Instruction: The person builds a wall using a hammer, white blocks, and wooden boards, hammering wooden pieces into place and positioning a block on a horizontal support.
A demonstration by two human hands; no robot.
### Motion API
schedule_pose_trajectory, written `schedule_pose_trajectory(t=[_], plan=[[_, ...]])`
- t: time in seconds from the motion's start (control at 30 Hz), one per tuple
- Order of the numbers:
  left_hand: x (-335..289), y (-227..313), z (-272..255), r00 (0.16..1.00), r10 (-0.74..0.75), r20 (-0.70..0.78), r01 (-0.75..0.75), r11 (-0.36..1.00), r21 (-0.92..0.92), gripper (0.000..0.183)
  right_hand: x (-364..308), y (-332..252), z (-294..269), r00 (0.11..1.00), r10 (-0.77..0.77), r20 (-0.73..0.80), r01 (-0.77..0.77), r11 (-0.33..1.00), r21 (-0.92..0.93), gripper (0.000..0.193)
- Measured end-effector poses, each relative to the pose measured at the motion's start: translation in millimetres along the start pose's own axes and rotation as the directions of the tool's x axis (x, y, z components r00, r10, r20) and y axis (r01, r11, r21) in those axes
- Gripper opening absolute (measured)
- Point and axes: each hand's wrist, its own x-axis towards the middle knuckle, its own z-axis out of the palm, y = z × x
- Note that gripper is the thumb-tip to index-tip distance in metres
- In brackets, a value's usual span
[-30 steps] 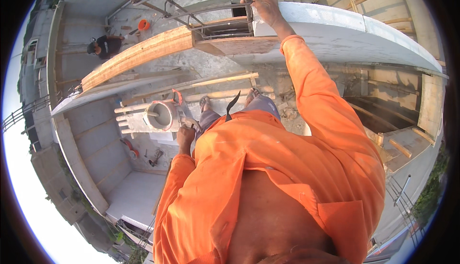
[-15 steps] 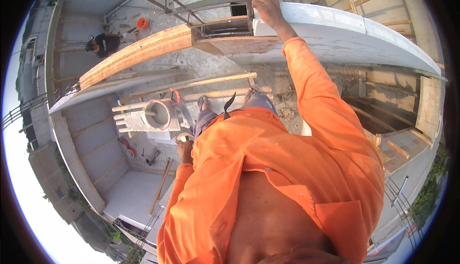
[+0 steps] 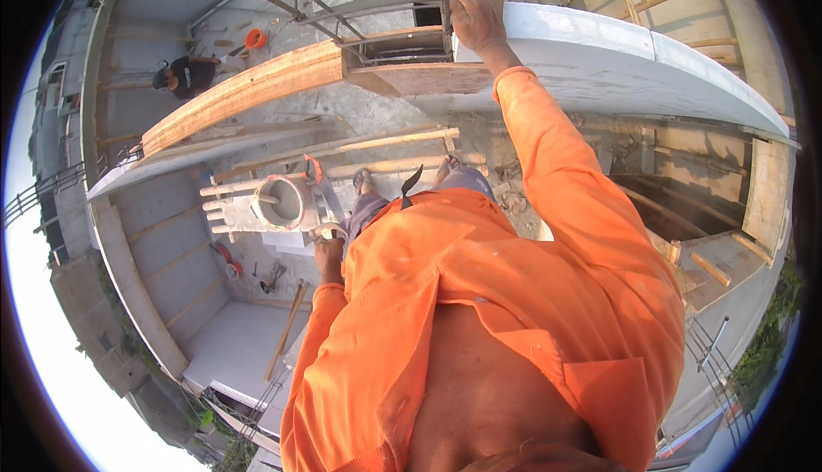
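My right hand [image 3: 478,17] rests at the near end of the pale block wall [image 3: 591,31], close beside the upright steel bars [image 3: 444,10]. Its fingers are stretched out and partly apart, with no tool visible in them. Low on the left, my left hand [image 3: 328,258] is closed round a pale tool with a curved edge [image 3: 328,231]; its exact kind is too small to make out. Just past that hand stands a round bucket [image 3: 300,207] of grey mix with a handle sticking out. A red-handled saw [image 3: 313,169] lies against the bucket's far side.
A timber formwork board [image 3: 248,91] runs left from the steel cage. Wooden poles [image 3: 385,142] lie across by my feet. At right is a boarded opening [image 3: 685,202]. Farther off, a person in dark clothes [image 3: 190,77] is near an orange bucket [image 3: 255,39].
My right hand has shifted slightly, its fingers now pointing farther up along the wall end. The left hand has risen a little with the pale tool, toward the bucket.
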Motion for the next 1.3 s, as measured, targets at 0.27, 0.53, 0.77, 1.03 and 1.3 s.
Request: schedule_pose_trajectory(t=[0.27, 0.53, 0.77, 1.03, 1.3], plan=[[-18, 11, -13, 1.0, 0.011, -0.013, -0.012, 0.996, -0.091, 0.037, 0, 4, 5, 0.99, -0.079, -0.116, 0.07, 0.995, -0.075, 0.017], [-24, 0, -12, 0.987, 0.159, -0.005, -0.156, 0.976, 0.15, 0.031, 2, 0, 5, 0.984, -0.102, -0.143, 0.089, 0.992, -0.091, 0.02], [-33, 7, -13, 0.998, -0.03, -0.05, 0.022, 0.987, -0.162, 0.039, -1, 13, 7, 0.997, -0.065, -0.042, 0.061, 0.993, -0.103, 0.019], [-44, 8, -10, 0.987, -0.16, -0.028, 0.144, 0.942, -0.304, 0.038, 4, 7, 6, 0.996, -0.088, 0.019, 0.09, 0.99, -0.11, 0.016], [-7, -16, -41, 0.953, -0.271, 0.137, 0.303, 0.834, -0.461, 0.043, 8, 45, 14, 0.987, -0.16, -0.024, 0.161, 0.987, 0.027, 0.024]])
